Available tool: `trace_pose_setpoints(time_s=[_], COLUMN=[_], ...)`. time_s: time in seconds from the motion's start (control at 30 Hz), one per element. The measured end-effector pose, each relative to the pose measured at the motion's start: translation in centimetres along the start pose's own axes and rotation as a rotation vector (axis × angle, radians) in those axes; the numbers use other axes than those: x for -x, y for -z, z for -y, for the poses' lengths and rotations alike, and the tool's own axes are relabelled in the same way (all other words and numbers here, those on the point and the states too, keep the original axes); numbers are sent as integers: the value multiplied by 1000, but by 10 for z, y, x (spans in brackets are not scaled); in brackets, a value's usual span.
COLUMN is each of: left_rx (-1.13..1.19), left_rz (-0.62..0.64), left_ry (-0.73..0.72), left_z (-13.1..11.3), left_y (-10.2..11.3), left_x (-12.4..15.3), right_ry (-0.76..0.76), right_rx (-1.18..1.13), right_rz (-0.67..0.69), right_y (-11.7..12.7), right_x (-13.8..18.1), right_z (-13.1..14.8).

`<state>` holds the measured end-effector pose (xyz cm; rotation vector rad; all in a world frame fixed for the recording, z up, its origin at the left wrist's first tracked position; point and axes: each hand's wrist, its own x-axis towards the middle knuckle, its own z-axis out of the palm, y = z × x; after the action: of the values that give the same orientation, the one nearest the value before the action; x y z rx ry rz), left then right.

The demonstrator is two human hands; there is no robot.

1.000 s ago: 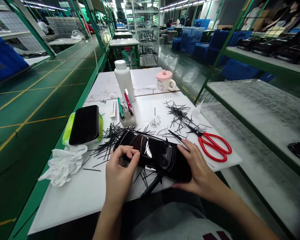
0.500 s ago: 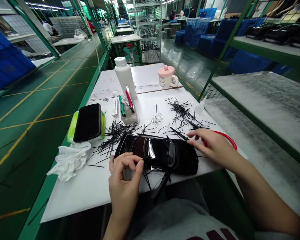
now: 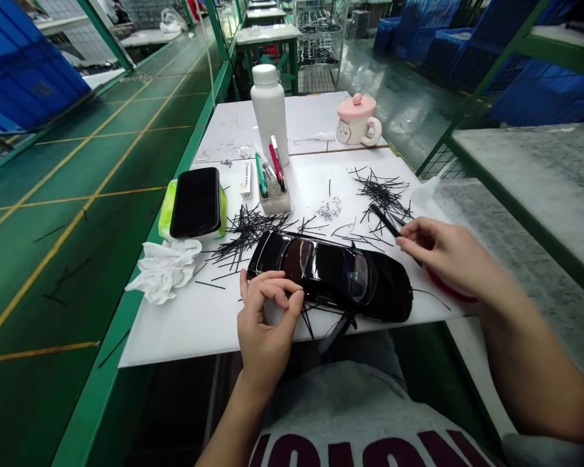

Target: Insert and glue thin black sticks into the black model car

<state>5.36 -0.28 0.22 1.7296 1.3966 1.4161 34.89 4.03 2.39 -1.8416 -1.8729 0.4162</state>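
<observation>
A glossy black model car (image 3: 333,275) lies across the table, its near-side door (image 3: 338,331) swung out over the table's edge. My left hand (image 3: 267,318) is beside the car's near side, thumb and forefinger pinched together; a tiny speck shows at the tips, too small to name. My right hand (image 3: 442,250), beyond the car's right end, pinches slim black tweezers (image 3: 385,220), which slant up and left. A red curved handle (image 3: 450,288) lies partly hidden under that hand. Thin black strips (image 3: 250,230) lie heaped behind the car, with another heap (image 3: 382,191) farther right.
A phone (image 3: 195,203) rests on a green pack at the left, near crumpled white tissue (image 3: 168,269). Behind the car stand a pen holder (image 3: 275,201), a white bottle (image 3: 270,117) and a pink-lidded mug (image 3: 355,123). Small clear bits (image 3: 329,207) lie mid-table. A shelf (image 3: 540,155) flanks the right.
My right hand has closed on the tweezers, lifted them from beside the car and moved away from it. My left hand keeps its pinch by the car. The camera view has shifted.
</observation>
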Motion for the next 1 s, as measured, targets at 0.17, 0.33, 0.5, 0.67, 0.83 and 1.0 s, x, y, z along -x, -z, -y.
trace_pose_setpoints(time_s=[0.17, 0.33, 0.5, 0.67, 0.83, 1.0], left_rx=[44, 51, 55, 21, -1, 34], left_rz=[20, 55, 113, 145, 182, 177], left_ry=[-34, -90, -177, -247, -236, -184], left_z=[3, 14, 24, 25, 20, 17], left_y=[1, 9, 13, 14, 15, 14], left_x=[-1, -8, -14, -14, -9, -5], right_ry=[-2, -87, -259, -228, -82, 98], right_rx=[3, -47, -114, -380, -659, -1047], right_rz=[50, -57, -456, -349, -398, -293], right_y=[-3, -1, 15, 7, -2, -22], right_x=[1, -21, -65, -91, -54, 21], right_z=[7, -6, -51, -62, 6, 87])
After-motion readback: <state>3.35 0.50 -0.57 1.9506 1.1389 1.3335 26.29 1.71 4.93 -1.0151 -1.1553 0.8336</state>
